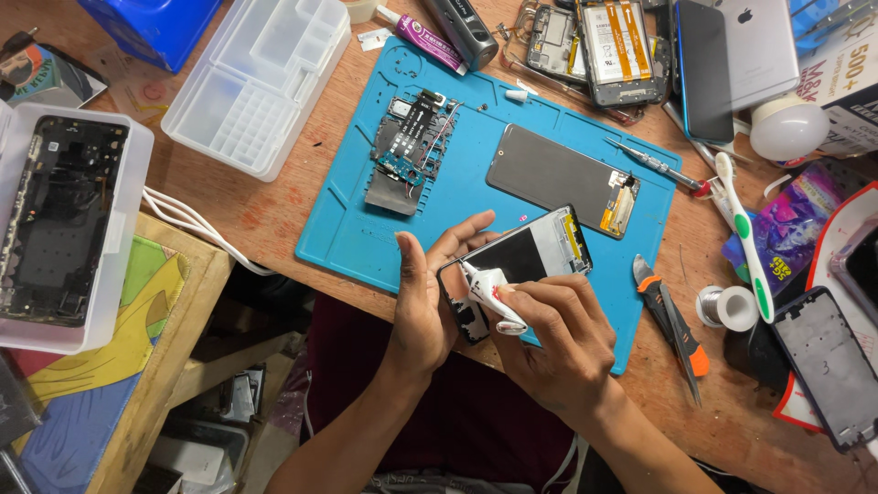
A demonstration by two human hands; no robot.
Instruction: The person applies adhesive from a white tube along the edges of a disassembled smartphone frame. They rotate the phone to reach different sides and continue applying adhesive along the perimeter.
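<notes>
My left hand (425, 293) grips the near end of a phone frame (535, 252) with a shiny inner plate, held tilted over the blue repair mat (457, 197). My right hand (558, 334) pinches a small white tube (489, 291) with red markings, its nozzle touching the frame's lower left corner. Farther back on the mat lie a dark phone screen (558, 178) with a flex cable and a circuit board assembly (412, 146).
Orange-handled cutters (672, 320), a solder spool (727, 306), a white-green toothbrush (745, 233) and a screwdriver (654, 165) lie right of the mat. Opened phones and a battery (617, 46) crowd the back. A clear parts organiser (261, 78) and a box holding a phone chassis (59, 215) stand at left.
</notes>
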